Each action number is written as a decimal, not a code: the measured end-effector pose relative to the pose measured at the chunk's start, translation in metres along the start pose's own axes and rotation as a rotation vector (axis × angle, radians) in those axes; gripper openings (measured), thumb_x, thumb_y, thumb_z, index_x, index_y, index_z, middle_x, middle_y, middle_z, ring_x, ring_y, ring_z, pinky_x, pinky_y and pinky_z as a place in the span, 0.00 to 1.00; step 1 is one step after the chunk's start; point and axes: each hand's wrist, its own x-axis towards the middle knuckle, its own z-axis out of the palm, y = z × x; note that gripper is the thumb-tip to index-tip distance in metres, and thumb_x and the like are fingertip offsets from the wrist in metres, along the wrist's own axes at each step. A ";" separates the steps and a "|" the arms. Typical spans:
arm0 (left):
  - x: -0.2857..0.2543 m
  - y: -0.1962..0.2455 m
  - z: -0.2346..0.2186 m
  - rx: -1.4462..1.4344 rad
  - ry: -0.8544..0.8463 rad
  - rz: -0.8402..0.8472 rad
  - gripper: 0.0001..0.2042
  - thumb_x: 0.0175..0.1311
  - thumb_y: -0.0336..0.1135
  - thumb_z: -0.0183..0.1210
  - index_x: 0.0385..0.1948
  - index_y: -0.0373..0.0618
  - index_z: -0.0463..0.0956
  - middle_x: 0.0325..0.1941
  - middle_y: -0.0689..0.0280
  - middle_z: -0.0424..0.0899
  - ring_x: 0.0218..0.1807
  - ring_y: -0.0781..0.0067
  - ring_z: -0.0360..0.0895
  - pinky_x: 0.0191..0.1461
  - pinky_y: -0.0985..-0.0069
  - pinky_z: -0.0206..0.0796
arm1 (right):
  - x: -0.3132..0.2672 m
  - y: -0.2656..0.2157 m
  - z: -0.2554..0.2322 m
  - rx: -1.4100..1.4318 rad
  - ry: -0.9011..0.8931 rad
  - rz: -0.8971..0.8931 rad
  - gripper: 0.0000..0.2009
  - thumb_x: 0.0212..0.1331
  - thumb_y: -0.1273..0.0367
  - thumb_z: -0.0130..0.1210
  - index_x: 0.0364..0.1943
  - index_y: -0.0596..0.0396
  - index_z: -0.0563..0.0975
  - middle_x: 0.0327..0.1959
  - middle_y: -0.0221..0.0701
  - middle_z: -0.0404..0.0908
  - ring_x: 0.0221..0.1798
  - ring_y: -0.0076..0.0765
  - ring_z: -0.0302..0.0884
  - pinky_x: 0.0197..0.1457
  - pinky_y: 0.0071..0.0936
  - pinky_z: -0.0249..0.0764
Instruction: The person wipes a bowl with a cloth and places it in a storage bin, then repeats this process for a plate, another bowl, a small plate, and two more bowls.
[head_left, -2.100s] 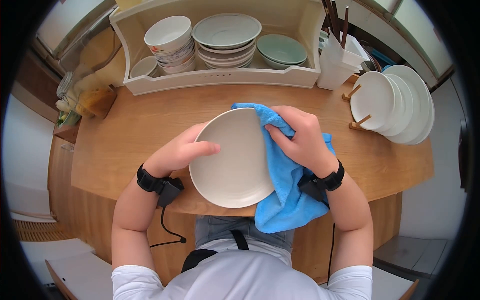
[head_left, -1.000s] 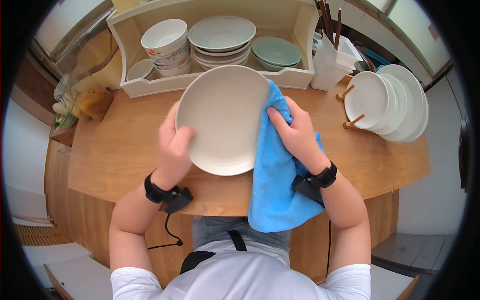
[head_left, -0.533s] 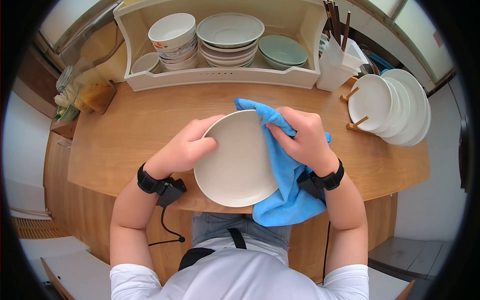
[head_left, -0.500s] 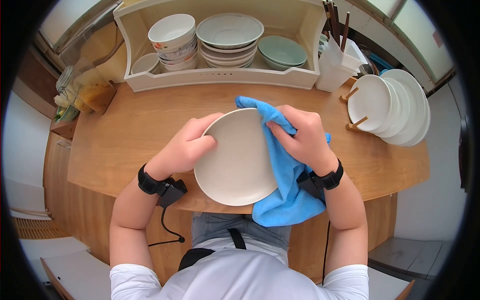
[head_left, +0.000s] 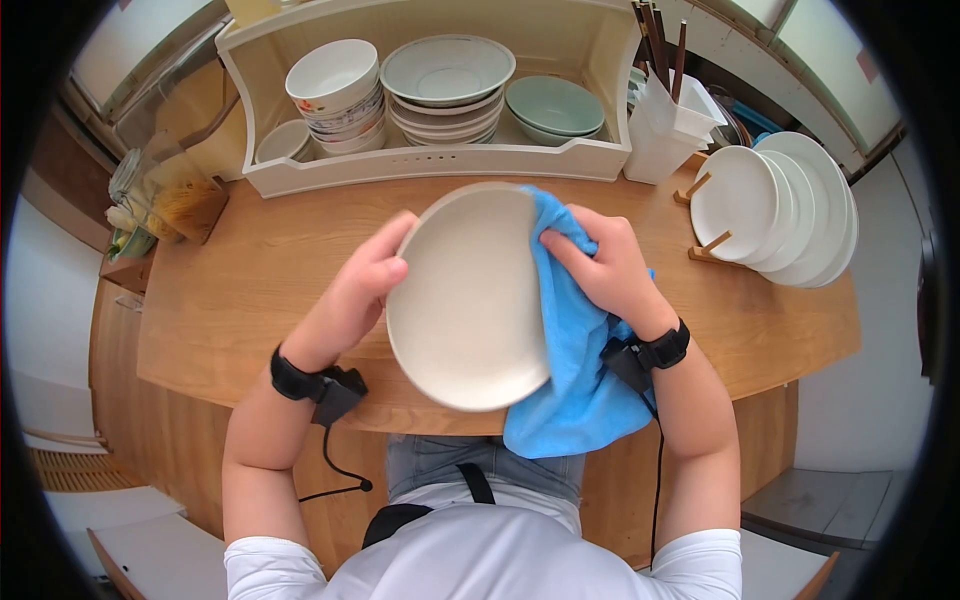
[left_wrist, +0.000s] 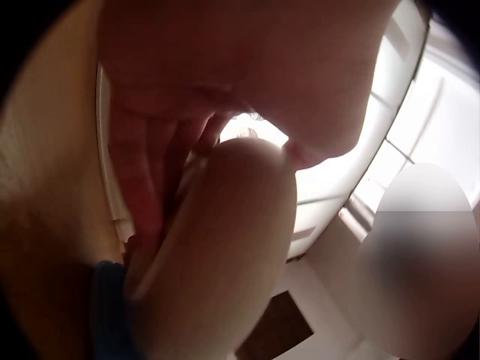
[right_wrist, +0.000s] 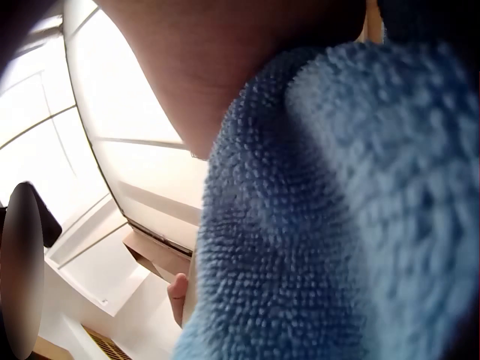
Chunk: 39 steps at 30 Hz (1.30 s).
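Note:
A cream round plate [head_left: 465,310] is held tilted over the table's front part, its inside facing the head camera. At its left rim my left hand [head_left: 362,285] grips it, thumb at the edge. In the left wrist view the fingers [left_wrist: 139,169] reach along the underside of the plate [left_wrist: 232,210]. My right hand [head_left: 608,262] pinches a blue towel [head_left: 575,375] over the plate's right edge, thumb in front. The rest of the cloth hangs down past the table edge. Towel folds [right_wrist: 277,210] fill much of the right wrist view, hiding the right fingertips.
A cream rack [head_left: 440,160] at the back holds stacked bowls [head_left: 335,75], dishes [head_left: 448,70] and green bowls [head_left: 555,105]. White plates [head_left: 735,205] stand in a wooden holder at the right, near a chopstick container [head_left: 665,130]. Jars [head_left: 165,200] stand at the left.
The plate went up and away with both hands, came back nearer, and now sits slightly higher again. My left hand has shifted its hold along the left rim; the right keeps the towel.

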 end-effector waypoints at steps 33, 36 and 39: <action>0.004 -0.009 0.013 0.221 -0.128 -0.259 0.26 0.67 0.33 0.52 0.67 0.35 0.67 0.57 0.61 0.80 0.55 0.73 0.76 0.61 0.76 0.67 | -0.007 -0.010 0.010 -0.251 -0.277 -0.155 0.09 0.58 0.68 0.64 0.30 0.60 0.78 0.23 0.46 0.77 0.25 0.55 0.74 0.30 0.37 0.72; 0.003 -0.007 0.014 0.142 0.035 -0.238 0.25 0.64 0.29 0.49 0.64 0.34 0.69 0.54 0.61 0.81 0.53 0.74 0.77 0.58 0.76 0.69 | -0.004 -0.003 0.011 -0.137 -0.153 -0.112 0.09 0.59 0.67 0.63 0.32 0.60 0.79 0.24 0.47 0.78 0.26 0.54 0.76 0.30 0.35 0.72; 0.003 -0.005 0.014 0.100 0.240 -0.089 0.23 0.63 0.28 0.47 0.61 0.33 0.71 0.52 0.62 0.82 0.51 0.75 0.77 0.54 0.76 0.70 | -0.001 0.000 0.008 -0.132 -0.086 0.041 0.10 0.62 0.67 0.61 0.37 0.62 0.80 0.26 0.46 0.81 0.27 0.47 0.79 0.33 0.32 0.74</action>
